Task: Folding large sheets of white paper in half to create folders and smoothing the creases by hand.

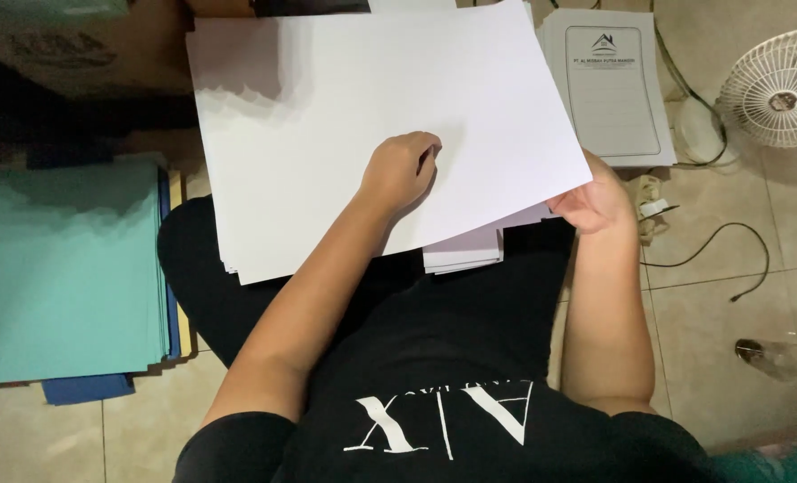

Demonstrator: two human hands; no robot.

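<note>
Tiled floor (pixel 729 304) surrounds you, with teal paper sheets (pixel 58 268) stacked at your left and a white fan (pixel 779 85) at your right. Your left hand (pixel 400 170) rests loosely curled on top of the white paper stack (pixel 327 116) across your lap, while your right hand (pixel 600 201) pinches its lower right corner from beneath.

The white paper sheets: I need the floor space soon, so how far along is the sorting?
Done: a stack of bordered printed sheets lies squared up on the tiled floor. In hand: the left hand presses on the top large white paper sheet on the lap, while the right hand has its grip on that sheet's edge. Left: a smaller white bundle underneath and the teal paper pile beside.
</note>
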